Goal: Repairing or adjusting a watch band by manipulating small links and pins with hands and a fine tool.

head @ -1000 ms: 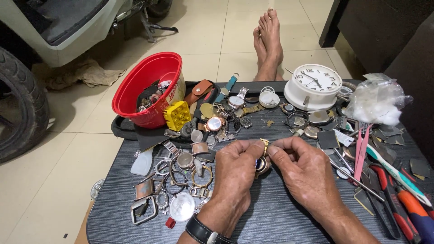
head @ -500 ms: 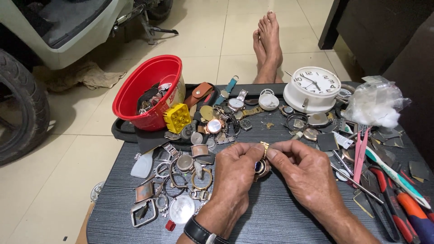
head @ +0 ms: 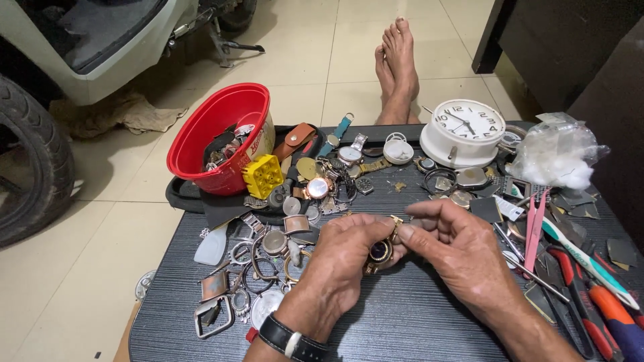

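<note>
**Two hands closed on a gold wristwatch**

Both hands are seen low over a dark ribbed table (head: 402,322). A gold wristwatch (head: 380,251) with a dark dial is clamped between the fingers of the left hand (head: 345,258), while its upper strap end is pinched by the right hand (head: 456,251). Watch cases and buckles (head: 261,261) are scattered just left. Farther back, a red bowl (head: 218,131) and a white alarm clock (head: 466,134) are set.
</note>
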